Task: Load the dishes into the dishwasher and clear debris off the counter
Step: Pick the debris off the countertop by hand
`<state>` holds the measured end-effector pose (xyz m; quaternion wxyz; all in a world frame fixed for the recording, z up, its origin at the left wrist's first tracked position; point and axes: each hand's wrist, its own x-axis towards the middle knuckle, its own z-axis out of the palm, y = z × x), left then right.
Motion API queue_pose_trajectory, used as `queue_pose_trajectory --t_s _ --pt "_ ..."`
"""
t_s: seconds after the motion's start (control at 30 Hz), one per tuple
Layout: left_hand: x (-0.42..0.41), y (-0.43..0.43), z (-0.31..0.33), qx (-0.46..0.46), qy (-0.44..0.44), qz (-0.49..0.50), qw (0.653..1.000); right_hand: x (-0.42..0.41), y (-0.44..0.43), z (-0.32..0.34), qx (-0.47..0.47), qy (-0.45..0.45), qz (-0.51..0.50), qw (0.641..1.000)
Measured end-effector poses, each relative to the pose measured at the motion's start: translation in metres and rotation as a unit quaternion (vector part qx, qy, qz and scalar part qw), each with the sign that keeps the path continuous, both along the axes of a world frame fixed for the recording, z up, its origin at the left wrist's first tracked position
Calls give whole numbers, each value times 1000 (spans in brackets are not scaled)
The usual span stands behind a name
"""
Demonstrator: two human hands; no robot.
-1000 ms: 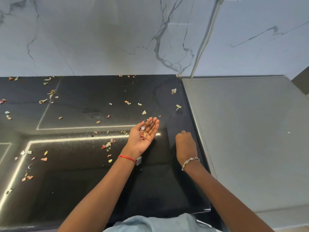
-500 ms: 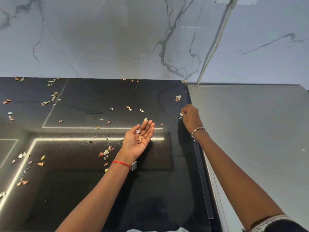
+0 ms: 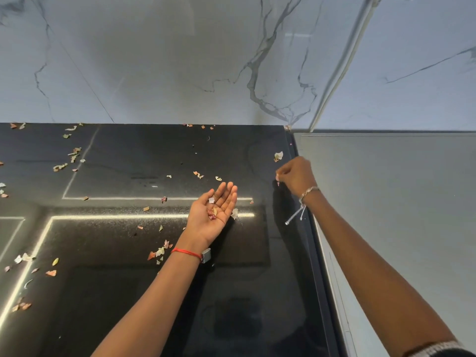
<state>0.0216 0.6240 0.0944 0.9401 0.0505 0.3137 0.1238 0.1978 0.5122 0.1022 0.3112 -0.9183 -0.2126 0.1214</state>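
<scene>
Near the right edge of the black counter, the right hand pinches a small pinkish scrap between curled fingertips. The left hand is held open, palm up, carrying a few collected bits, so the sensible move is to bring the pinch right over that palm before letting go, keep the palm level, then go for the pale flake just beyond. More debris litters the glossy stone to the left and along the back, where it meets a veined marble wall; a plain grey surface adjoins on the right.
</scene>
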Motion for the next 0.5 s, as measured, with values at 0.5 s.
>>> queue_pose_trajectory --t_s 0.5 --pt "8 23 2 -1 6 21 1000 21 18 -28 -33 -55 104 993"
